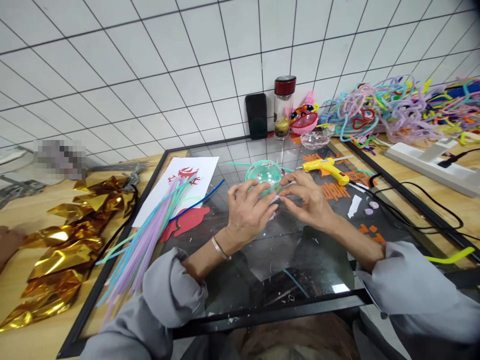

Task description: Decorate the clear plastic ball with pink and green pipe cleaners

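A clear plastic dome [264, 173] with a green fuzzy pipe cleaner [249, 169] around its rim is on the dark glass board, just beyond my hands. My left hand [247, 212] curls its fingers at the dome's near side, closed on its edge. My right hand [305, 197] is closed in a pinch beside the dome, its fingertips meeting those of the left. Something small and pale purple shows at the fingertips, but its shape is mostly hidden. Behind the right hand lies a yellow hot glue gun [325, 167], its nozzle towards the dome.
Left are a bundle of pipe cleaners [150, 240], white paper [204, 172], a red cutout [193, 220] and gold foil [71, 250]. Behind stand a phone [256, 117] and a glass bottle [282, 107]. Right are tangled pipe cleaners [397, 107], a power strip [431, 167] and a black cable [423, 192].
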Tool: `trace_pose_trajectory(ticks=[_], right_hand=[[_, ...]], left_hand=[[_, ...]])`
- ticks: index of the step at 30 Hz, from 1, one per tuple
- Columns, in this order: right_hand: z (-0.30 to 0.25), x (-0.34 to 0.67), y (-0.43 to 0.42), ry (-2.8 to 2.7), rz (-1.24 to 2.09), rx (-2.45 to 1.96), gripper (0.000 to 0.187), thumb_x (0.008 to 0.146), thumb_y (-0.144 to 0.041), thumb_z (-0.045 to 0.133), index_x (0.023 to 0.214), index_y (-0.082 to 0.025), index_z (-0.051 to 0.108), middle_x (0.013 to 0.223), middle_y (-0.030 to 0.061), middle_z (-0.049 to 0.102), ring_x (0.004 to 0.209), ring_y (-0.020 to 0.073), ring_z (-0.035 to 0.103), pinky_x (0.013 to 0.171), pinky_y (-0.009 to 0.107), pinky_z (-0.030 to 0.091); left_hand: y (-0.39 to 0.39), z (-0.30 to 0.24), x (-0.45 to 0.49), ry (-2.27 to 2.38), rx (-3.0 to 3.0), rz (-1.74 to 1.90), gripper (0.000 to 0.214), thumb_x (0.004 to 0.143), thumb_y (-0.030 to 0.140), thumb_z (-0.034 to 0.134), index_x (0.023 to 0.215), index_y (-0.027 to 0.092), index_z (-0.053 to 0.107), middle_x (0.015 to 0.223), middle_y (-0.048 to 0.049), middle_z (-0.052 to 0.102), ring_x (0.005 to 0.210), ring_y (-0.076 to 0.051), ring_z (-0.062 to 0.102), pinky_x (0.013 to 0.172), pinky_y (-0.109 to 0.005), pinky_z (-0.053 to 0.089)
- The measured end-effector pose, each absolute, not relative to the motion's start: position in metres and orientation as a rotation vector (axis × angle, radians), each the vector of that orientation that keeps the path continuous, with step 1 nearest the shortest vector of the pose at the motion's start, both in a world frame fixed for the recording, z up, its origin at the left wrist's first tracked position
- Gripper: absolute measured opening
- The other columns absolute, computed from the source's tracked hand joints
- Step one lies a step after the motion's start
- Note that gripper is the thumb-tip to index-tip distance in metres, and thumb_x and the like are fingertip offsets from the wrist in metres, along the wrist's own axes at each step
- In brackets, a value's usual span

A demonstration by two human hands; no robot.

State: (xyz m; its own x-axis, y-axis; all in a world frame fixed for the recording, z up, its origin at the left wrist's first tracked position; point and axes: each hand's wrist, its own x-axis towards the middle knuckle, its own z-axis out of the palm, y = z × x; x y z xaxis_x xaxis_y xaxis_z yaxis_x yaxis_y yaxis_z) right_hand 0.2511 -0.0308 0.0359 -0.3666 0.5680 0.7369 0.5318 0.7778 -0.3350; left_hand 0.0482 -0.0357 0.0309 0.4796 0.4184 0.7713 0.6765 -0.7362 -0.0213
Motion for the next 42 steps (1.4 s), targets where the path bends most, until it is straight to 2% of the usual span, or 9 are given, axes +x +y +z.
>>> trace_pose_trajectory(ticks=[3, 10, 19, 24, 33, 42], right_hand=[[0.0405, 0.2453, -0.0384, -2.032, 0.093, -0.806, 0.010, 0.089, -0.020, 0.056, 0.086, -0.022, 0.065, 0.095, 0.0072, 0.062, 0.095, 0.0230, 0.061, 0.084, 0.042, 0.049], [0.0416, 0.2433, -0.0414, -2.020, 0.144, -0.804, 0.010, 0.090, -0.022, 0.056, 0.091, -0.024, 0.066, 0.094, 0.0058, 0.064, 0.092, 0.0229, 0.062, 0.084, 0.043, 0.049], [0.0431, 0.2502, -0.0372, -2.048, 0.048, -0.785, 0.010, 0.089, -0.017, 0.055, 0.086, -0.023, 0.063, 0.089, 0.0058, 0.066, 0.088, 0.0227, 0.062, 0.078, 0.041, 0.045], [0.0411, 0.2473, -0.0387, -2.050, 0.152, -0.782, 0.010, 0.090, -0.019, 0.054, 0.084, -0.022, 0.062, 0.088, 0.0053, 0.064, 0.086, 0.0215, 0.062, 0.079, 0.041, 0.047], [0.0415, 0.2439, -0.0416, -2.027, 0.253, -0.774, 0.009, 0.088, -0.015, 0.056, 0.085, -0.021, 0.062, 0.088, 0.0050, 0.063, 0.085, 0.0206, 0.062, 0.076, 0.039, 0.048], [0.0461, 0.2477, -0.0417, -2.181, 0.034, -0.757, 0.008, 0.089, -0.017, 0.056, 0.089, -0.019, 0.064, 0.087, 0.0060, 0.065, 0.083, 0.0217, 0.059, 0.078, 0.040, 0.044]], left_hand=[[-0.0384, 0.0321, 0.0499, -0.949, -2.398, -1.123, 0.011, 0.089, 0.026, 0.062, 0.095, 0.024, 0.070, 0.103, -0.0054, 0.074, 0.107, -0.025, 0.058, 0.091, -0.042, 0.029], [-0.0380, 0.0361, 0.0487, -1.004, -2.436, -1.178, 0.013, 0.090, 0.025, 0.061, 0.082, 0.024, 0.071, 0.089, -0.0023, 0.073, 0.098, -0.023, 0.057, 0.088, -0.041, 0.029], [-0.0350, 0.0354, 0.0469, -0.998, -2.449, -1.175, 0.012, 0.089, 0.023, 0.061, 0.083, 0.023, 0.070, 0.090, -0.0017, 0.073, 0.095, -0.022, 0.058, 0.084, -0.040, 0.031], [-0.0393, 0.0388, 0.0498, -0.945, -2.455, -1.169, 0.010, 0.090, 0.022, 0.061, 0.090, 0.023, 0.070, 0.092, -0.0023, 0.074, 0.095, -0.022, 0.058, 0.082, -0.039, 0.032], [-0.0411, 0.0389, 0.0516, -0.900, -2.466, -1.042, 0.011, 0.090, 0.021, 0.059, 0.081, 0.017, 0.066, 0.087, -0.0028, 0.073, 0.092, -0.021, 0.057, 0.078, -0.038, 0.033], [-0.0418, 0.0407, 0.0517, -0.881, -2.452, -0.990, 0.016, 0.091, 0.021, 0.057, 0.079, 0.017, 0.065, 0.085, -0.0025, 0.073, 0.091, -0.020, 0.058, 0.079, -0.037, 0.031]])
